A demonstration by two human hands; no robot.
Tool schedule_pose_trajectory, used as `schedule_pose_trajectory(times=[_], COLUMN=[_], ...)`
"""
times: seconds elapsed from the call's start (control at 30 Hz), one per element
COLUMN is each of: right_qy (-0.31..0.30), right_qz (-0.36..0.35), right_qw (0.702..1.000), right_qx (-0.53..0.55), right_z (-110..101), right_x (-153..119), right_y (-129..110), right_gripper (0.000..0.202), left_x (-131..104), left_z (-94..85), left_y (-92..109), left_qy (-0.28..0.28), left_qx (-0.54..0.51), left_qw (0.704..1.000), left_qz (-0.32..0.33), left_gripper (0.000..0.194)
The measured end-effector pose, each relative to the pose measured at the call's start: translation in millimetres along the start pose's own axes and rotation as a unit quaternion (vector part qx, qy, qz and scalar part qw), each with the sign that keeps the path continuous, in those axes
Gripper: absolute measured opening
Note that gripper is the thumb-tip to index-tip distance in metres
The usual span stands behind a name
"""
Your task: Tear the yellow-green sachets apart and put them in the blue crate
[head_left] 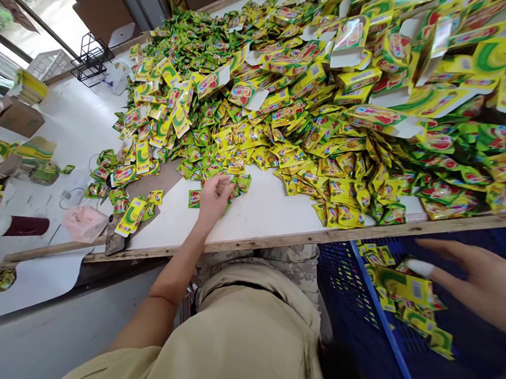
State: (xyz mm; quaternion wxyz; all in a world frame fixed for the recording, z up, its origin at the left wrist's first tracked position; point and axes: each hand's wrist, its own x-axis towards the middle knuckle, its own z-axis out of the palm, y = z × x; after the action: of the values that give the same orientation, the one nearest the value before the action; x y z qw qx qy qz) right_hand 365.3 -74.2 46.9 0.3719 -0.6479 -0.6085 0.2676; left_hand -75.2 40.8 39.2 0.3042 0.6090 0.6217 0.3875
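Note:
My left hand (213,199) is on the white tabletop, its fingers curled over a few small green sachets (241,183) at the near edge of the pile. Part of what it grips is hidden under the palm. Another green sachet (194,198) lies just left of the wrist. At the right, my right hand (478,280) is over a blue plastic crate (397,364), fingers stretched out and a white cover on one digit. Directly beside that digit is a flat yellow-green box (407,285), among more boxes and sachets in the crate.
A large heap of yellow sachets (346,173) and small printed boxes (352,37) covers the table. Its wooden edge (275,236) runs between me and the heap. Leftward lie a phone (115,236), a pink mask (84,223), a dark red roll (26,226) and a black wire rack (91,60).

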Motion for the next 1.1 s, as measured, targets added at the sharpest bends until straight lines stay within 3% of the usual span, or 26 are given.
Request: schedule_pose_trajectory(times=[0.07, 0.2, 0.3, 0.43, 0.53, 0.63, 0.77, 0.87, 1.0, 1.1], right_qy=[-0.091, -0.229, -0.223, -0.196, -0.202, -0.229, -0.22, -0.143, -0.077, -0.083], right_qz=[0.013, -0.046, -0.079, -0.075, -0.056, -0.038, -0.009, 0.021, 0.039, 0.041], right_qw=[0.991, 0.972, 0.972, 0.977, 0.977, 0.973, 0.975, 0.989, 0.989, 0.958], right_qx=[-0.096, -0.003, -0.008, -0.032, -0.034, -0.011, -0.001, -0.015, 0.124, 0.272], right_z=[37.1, 150.9, 221.8, 272.6, 283.9, 278.7, 255.0, 231.1, 207.8, 206.5], right_x=[12.6, 53.0, 78.1, 89.2, 85.1, 78.4, 72.9, 71.4, 72.5, 78.6], right_y=[-36.5, -116.2, -147.8, -160.4, -157.0, -145.8, -125.7, -110.7, -106.6, -120.2], right_gripper=[0.026, 0.02, 0.02, 0.026, 0.029, 0.032, 0.039, 0.035, 0.011, 0.021], left_x=[25.8, 58.6, 61.1, 51.0, 45.2, 46.1, 60.8, 70.9, 58.1, 33.3], left_z=[0.5, 17.3, 24.6, 11.1, -6.7, -11.4, 9.5, 24.2, 24.3, 19.1], left_y=[-7.3, -4.8, -2.5, -11.7, -20.8, -22.8, -17.0, -12.6, -0.8, 16.3], left_qy=[0.025, 0.019, -0.008, -0.022, -0.044, -0.03, -0.014, -0.013, 0.02, -0.02], left_qx=[0.081, 0.265, 0.344, 0.354, 0.312, 0.258, 0.256, 0.23, 0.039, -0.141], left_qw=[0.996, 0.964, 0.938, 0.933, 0.945, 0.96, 0.961, 0.966, 0.999, 0.989], left_qz=[-0.002, -0.032, -0.042, -0.055, -0.086, -0.104, -0.105, -0.114, -0.018, 0.024], left_gripper=[0.026, 0.037, 0.037, 0.028, 0.019, 0.026, 0.03, 0.022, 0.023, 0.025])
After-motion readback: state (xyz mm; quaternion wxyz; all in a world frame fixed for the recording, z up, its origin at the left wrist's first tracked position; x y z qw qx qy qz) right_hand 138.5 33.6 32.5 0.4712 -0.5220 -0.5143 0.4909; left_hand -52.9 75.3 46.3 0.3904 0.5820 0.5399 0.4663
